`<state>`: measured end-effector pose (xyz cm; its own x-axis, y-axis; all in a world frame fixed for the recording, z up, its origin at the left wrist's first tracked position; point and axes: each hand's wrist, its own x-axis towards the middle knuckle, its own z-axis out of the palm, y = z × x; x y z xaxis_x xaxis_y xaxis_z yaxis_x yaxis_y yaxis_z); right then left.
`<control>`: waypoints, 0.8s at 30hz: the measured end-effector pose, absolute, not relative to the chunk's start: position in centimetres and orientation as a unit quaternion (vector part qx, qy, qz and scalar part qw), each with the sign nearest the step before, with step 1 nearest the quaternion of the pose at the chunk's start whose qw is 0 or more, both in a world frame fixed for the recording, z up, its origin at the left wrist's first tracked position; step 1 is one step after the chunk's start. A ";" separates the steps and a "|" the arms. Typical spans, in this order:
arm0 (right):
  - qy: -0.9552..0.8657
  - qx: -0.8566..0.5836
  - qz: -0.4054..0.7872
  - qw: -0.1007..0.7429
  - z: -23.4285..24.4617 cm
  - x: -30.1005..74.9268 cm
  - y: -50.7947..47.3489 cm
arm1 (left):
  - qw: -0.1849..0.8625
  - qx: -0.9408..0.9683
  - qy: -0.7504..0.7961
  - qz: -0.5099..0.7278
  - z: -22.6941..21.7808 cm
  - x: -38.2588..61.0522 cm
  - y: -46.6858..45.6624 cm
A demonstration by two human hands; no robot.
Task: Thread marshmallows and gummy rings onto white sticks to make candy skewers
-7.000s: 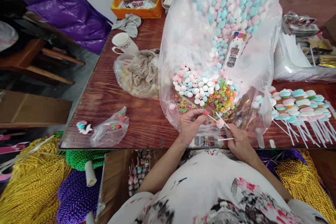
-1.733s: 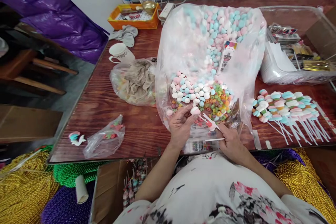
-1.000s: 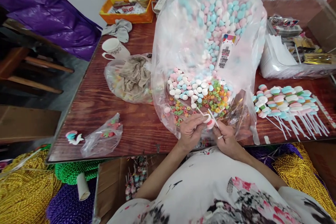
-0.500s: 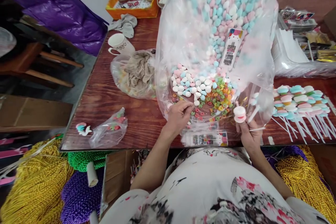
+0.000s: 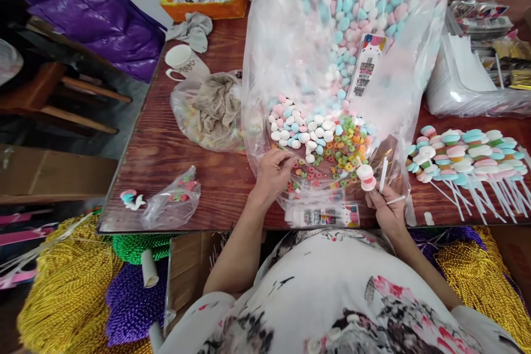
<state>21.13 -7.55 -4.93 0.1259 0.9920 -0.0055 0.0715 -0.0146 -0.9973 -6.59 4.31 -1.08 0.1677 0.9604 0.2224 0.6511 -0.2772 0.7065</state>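
I gripped a pink-and-white candy skewer [image 5: 366, 177] with the right hand [image 5: 389, 210], multicoloured candy rings [image 5: 342, 154] just right of the nearer left hand [image 5: 271, 176], its hold unclear.

white mug [image 5: 193, 68] near grey cloth [image 5: 196, 33] | orange tray [image 5: 203, 11] behind both | wooden stool [image 5: 46, 84] at left | gold strands [image 5: 70, 282]
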 end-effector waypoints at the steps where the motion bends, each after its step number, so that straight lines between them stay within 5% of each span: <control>1: -0.471 -0.552 0.455 0.516 -5.0 21.1 -7.5 | 0.254 0.720 0.549 0.339 -0.9 -6.4 4.2; 5: -0.461 -0.562 0.443 0.525 -5.0 20.8 -7.1 | 0.315 0.772 0.473 0.284 -1.1 -3.1 3.2; 15: -0.495 -0.568 0.418 0.509 -4.8 20.8 -6.9 | 0.192 0.920 0.319 0.122 -1.3 1.2 5.4; 24: -0.538 -0.559 0.403 0.486 -4.4 20.8 -7.0 | 0.210 0.867 0.431 0.137 -0.5 -1.8 4.2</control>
